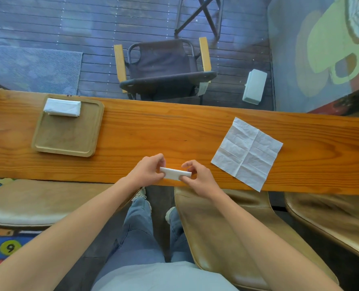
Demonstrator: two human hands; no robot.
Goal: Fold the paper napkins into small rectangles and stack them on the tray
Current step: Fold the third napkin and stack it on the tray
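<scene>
Left hand (148, 170) and right hand (197, 177) pinch a small folded white napkin (174, 173) above the glossy wooden table (153, 131).

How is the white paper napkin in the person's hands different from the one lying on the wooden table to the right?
The held folded napkin is a small thick rectangle; the flat napkin is an open, creased square. The left hand and right hand pinch the former; the latter lies untouched on the table. Both are white paper.
</scene>
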